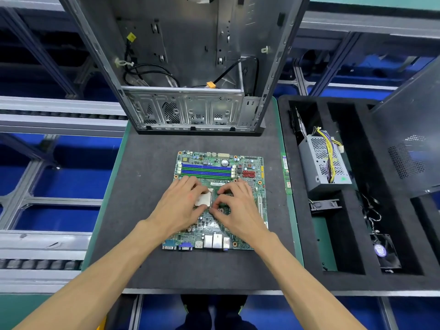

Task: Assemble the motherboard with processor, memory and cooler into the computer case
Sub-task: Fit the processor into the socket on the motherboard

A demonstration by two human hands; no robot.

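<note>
The green rectangular motherboard (215, 201) lies flat on the dark grey foam mat of the worktop (147, 186), its port row toward the person and its blue and green memory slots (206, 171) on the far side. At its middle the square silver processor (204, 199) sits in the socket, partly covered by both hands. The left hand (181, 206) rests on the board with curled fingers touching the processor's left edge; the right hand (235, 207) has thumb and forefinger bent close together just right of the processor, but whether they pinch anything cannot be told. White printing on the board is too small to read. Beyond the board lies the open grey metal computer case (190, 67), its top cut off. To the right, a black foam tray (357, 210) holds a grey perforated power supply (321, 163) with yellow wires
</note>
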